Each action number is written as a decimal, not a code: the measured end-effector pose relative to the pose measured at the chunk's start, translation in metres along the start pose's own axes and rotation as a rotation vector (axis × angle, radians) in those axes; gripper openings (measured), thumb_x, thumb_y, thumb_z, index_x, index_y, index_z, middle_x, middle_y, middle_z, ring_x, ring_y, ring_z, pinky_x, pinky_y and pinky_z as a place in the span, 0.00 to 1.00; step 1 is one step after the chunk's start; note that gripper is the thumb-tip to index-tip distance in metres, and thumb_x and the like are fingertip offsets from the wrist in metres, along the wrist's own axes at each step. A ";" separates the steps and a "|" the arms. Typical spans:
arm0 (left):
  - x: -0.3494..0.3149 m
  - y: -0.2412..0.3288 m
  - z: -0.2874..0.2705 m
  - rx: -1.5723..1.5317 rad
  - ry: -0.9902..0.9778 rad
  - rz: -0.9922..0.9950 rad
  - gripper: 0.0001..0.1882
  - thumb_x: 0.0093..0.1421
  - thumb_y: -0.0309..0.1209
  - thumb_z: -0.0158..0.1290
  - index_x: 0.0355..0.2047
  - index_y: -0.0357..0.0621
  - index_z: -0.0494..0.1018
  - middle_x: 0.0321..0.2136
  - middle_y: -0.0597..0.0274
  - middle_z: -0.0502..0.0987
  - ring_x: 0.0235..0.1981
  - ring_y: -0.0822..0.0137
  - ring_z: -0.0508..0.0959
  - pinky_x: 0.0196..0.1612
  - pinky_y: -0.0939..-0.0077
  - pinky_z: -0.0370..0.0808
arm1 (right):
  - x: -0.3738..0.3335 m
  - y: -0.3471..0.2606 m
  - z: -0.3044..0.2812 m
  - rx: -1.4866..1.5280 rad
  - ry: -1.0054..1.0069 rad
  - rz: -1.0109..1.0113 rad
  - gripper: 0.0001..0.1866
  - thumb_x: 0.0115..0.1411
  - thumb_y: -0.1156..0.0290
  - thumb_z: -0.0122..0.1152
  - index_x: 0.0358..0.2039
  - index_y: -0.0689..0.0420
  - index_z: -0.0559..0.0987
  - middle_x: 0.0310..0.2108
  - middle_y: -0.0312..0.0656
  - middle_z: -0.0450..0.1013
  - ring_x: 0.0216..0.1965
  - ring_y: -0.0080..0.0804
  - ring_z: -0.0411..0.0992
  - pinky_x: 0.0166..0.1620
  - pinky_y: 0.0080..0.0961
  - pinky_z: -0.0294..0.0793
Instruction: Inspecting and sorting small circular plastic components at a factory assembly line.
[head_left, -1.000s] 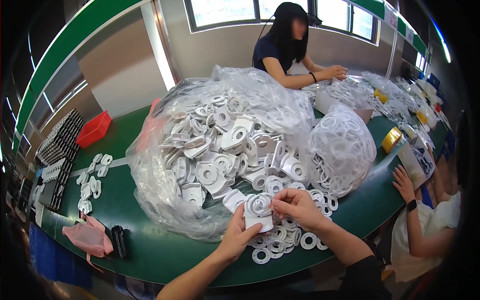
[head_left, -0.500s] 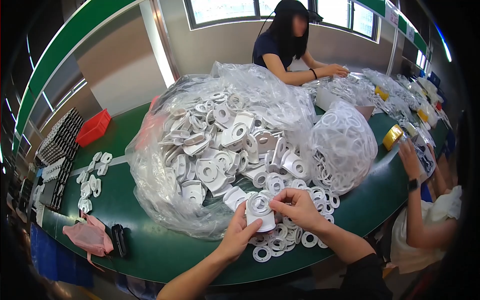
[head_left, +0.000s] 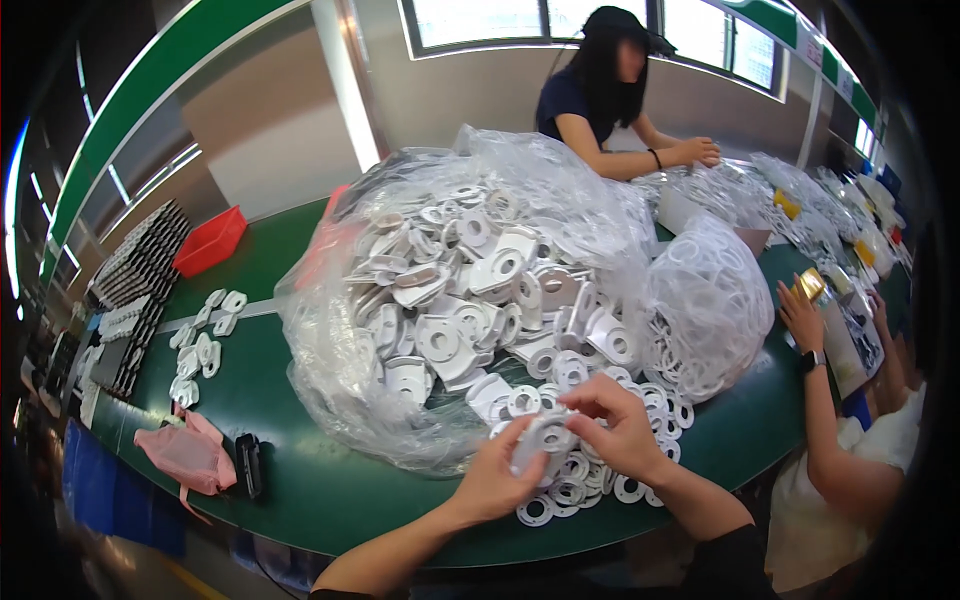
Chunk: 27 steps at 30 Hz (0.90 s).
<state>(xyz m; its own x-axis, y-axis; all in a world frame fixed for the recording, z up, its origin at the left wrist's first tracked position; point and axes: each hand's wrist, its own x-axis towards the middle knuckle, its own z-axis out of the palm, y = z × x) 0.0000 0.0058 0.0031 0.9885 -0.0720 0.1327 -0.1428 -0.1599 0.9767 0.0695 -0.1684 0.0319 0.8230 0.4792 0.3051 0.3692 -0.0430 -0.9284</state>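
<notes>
My left hand (head_left: 497, 477) grips a white plastic bracket (head_left: 526, 455) with a rounded end, thumb along its side. A white ring (head_left: 551, 433) lies over the bracket's round end. Curled in from the right, my right hand (head_left: 622, 432) has its thumb and index finger closed at the ring's edge. Below and around both hands lie loose white flat rings (head_left: 534, 511). Just beyond is a large open clear plastic bag (head_left: 335, 400) heaped with white brackets (head_left: 438, 338). My fingers partly cover the held pieces.
Right of the heap stands a bulging clear bag of white rings (head_left: 708, 310). On the green table (head_left: 290, 500) at left are several paired white pieces (head_left: 187, 362), a pink pouch (head_left: 187, 455), a black object (head_left: 248, 466), and a red bin (head_left: 211, 243). Two co-workers handle bagged parts at right.
The view has shifted, moving the scene rightward. My hands have tilted the bracket and ring flatter, with my right fingers still at the ring. The co-worker's hand at right has reached the yellow tape roll.
</notes>
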 end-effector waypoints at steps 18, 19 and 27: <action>0.001 0.017 -0.011 0.344 0.049 0.266 0.09 0.58 0.33 0.48 0.26 0.39 0.70 0.17 0.51 0.68 0.19 0.53 0.70 0.22 0.66 0.64 | -0.003 -0.010 0.005 -0.219 -0.129 -0.099 0.04 0.50 0.79 0.59 0.29 0.61 0.78 0.25 0.41 0.72 0.28 0.33 0.70 0.32 0.23 0.67; 0.002 0.016 -0.009 0.343 0.076 0.305 0.12 0.58 0.33 0.48 0.21 0.38 0.67 0.16 0.51 0.67 0.18 0.53 0.68 0.22 0.66 0.63 | -0.005 -0.007 0.007 -0.270 -0.106 -0.145 0.03 0.50 0.79 0.59 0.28 0.61 0.77 0.25 0.42 0.72 0.28 0.35 0.69 0.32 0.25 0.67; 0.000 0.022 -0.011 0.343 -0.039 0.297 0.15 0.58 0.36 0.47 0.20 0.39 0.67 0.15 0.50 0.68 0.19 0.51 0.70 0.22 0.62 0.64 | -0.007 -0.005 0.006 -0.340 -0.151 -0.329 0.04 0.49 0.76 0.60 0.25 0.59 0.74 0.23 0.43 0.68 0.25 0.41 0.67 0.28 0.29 0.65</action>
<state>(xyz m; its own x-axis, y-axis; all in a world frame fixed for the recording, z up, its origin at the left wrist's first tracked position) -0.0027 0.0131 0.0267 0.9006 -0.1998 0.3861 -0.4345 -0.4427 0.7843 0.0590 -0.1666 0.0332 0.5766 0.6357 0.5132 0.7396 -0.1392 -0.6585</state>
